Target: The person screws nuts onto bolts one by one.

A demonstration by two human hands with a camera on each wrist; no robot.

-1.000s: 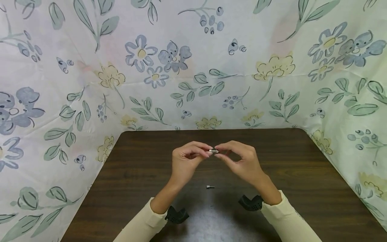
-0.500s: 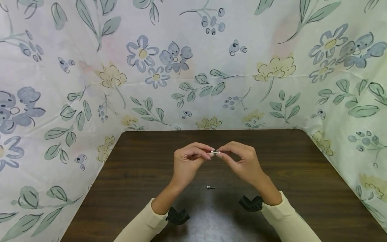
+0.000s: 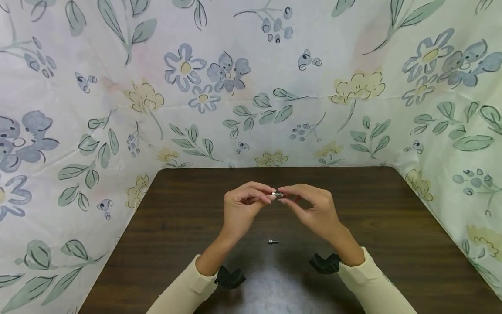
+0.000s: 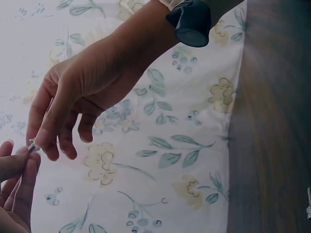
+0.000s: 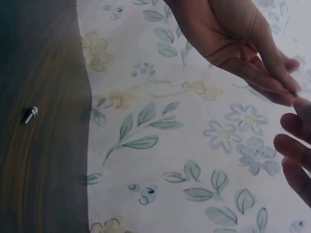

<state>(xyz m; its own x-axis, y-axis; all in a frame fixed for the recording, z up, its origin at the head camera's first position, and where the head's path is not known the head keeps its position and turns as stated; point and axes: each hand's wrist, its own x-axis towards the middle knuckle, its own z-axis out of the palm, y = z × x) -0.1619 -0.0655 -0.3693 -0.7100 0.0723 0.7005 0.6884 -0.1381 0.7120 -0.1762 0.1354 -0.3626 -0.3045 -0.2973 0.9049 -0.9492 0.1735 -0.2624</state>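
In the head view a small silver bolt [image 3: 277,194] is held level in the air above the far half of the table. My left hand [image 3: 245,209] pinches its left end between thumb and forefinger. The thumb and forefinger of my right hand [image 3: 313,209] pinch around its other end, so little metal shows between the fingertips. The left wrist view shows the right hand [image 4: 87,82] bent down to the metal piece [image 4: 32,145], with left-hand fingers meeting it at the frame's edge. From the right wrist, fingertips mostly cover it.
A second bolt [image 3: 273,242], with a thick head on its left, lies on the dark wooden table [image 3: 176,235] below the hands. Floral cloth [image 3: 251,131] hangs behind the table and along both sides. Each wrist wears a black camera mount [image 3: 230,279].
Half a second ago the right fingertips stood slightly farther right, showing more of the bolt; now they close around its end again. The hands rise slightly. The bolt on the table stays put.
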